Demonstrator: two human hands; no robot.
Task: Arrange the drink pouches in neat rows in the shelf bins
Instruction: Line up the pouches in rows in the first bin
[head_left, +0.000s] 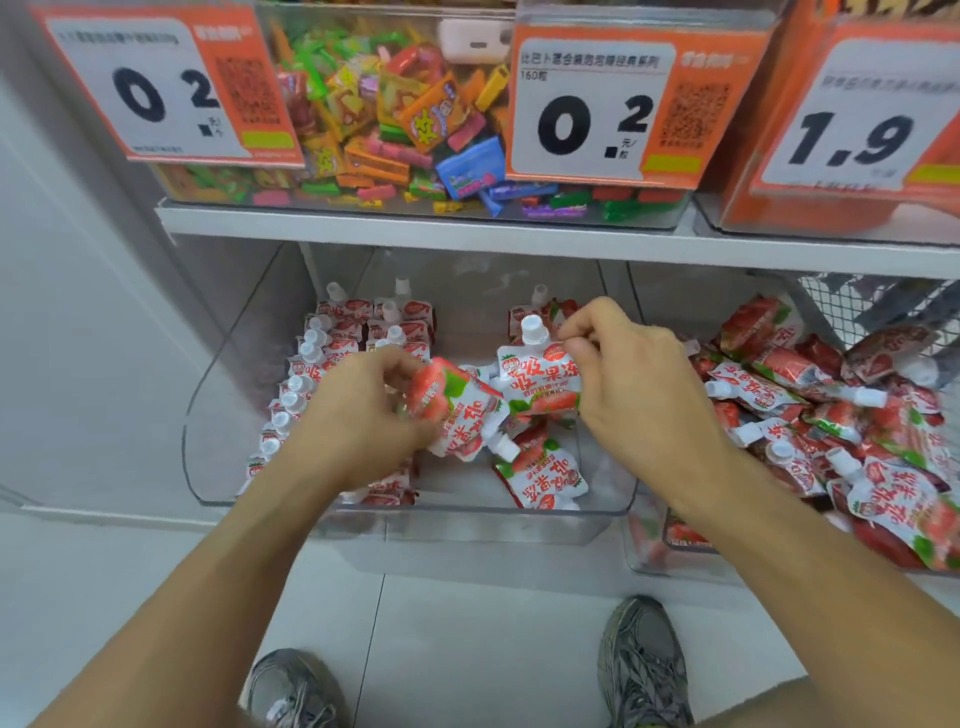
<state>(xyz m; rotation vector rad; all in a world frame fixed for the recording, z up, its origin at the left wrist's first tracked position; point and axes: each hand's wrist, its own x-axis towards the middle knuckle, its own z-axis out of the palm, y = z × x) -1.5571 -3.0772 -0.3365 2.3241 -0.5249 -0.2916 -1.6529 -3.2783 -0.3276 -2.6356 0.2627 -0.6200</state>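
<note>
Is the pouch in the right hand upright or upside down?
Upright: the pouch shows its white cap at the top, and the right hand pinches its upper corner.

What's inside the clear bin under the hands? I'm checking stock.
The clear bin holds strawberry pouches: upright rows at left, loose ones in the middle. Pouches beneath both hands are hidden.

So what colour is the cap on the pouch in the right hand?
White cap, seen in the head view.
</note>
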